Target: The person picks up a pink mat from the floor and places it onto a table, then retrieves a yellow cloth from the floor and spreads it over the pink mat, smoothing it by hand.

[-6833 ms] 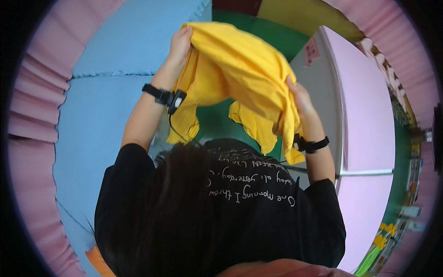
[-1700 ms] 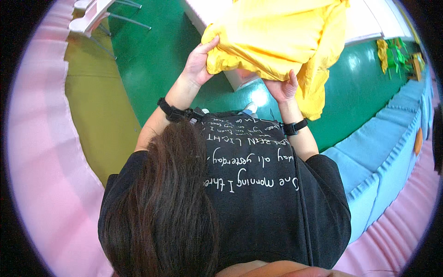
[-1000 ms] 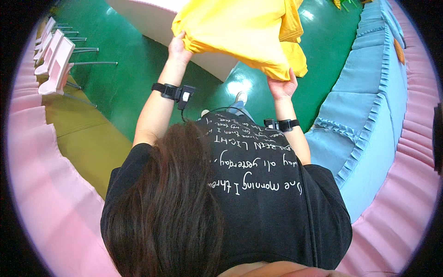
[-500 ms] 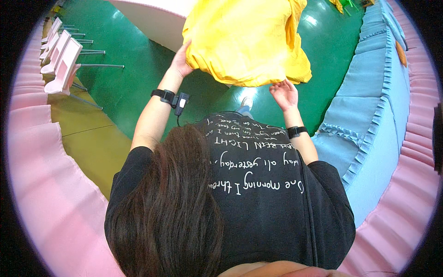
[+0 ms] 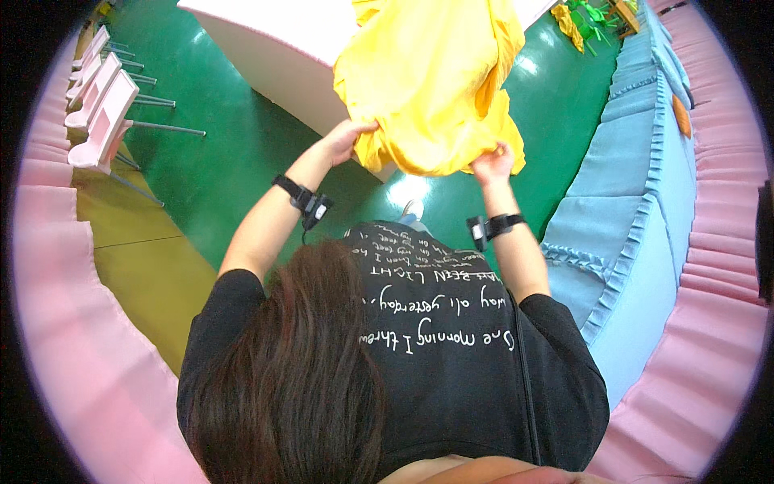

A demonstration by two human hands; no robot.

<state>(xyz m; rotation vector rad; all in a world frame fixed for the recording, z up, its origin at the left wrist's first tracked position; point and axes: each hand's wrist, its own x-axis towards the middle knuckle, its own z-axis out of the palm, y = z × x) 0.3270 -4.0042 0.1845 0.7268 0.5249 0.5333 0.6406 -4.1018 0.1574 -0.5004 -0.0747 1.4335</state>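
Observation:
A bright yellow cloth (image 5: 427,89), perhaps a garment, hangs loosely in front of me at the top. My left hand (image 5: 347,142) is closed on its near left edge, fingers tucked into the fabric. At the near right edge, my right hand (image 5: 493,164) pinches the hem between thumb and fingers. Between the two hands the lower edge sags in soft folds. The cloth's far part reaches over a white table-like block (image 5: 274,48) and leaves the picture, so its whole shape is hidden. Both wrists wear black straps with small devices.
Several pale pink chairs (image 5: 111,121) with metal legs line the left side. A long blue covered bench (image 5: 617,185) runs along the right, with an orange item (image 5: 681,115) on it. Another yellow cloth (image 5: 568,29) lies by green furniture at the far right. The floor (image 5: 218,153) is shiny green.
My hands have come closer together and lower in the view, and the cloth has narrowed and bunched between them. More of the white block shows. My right hand has turned and closed further.

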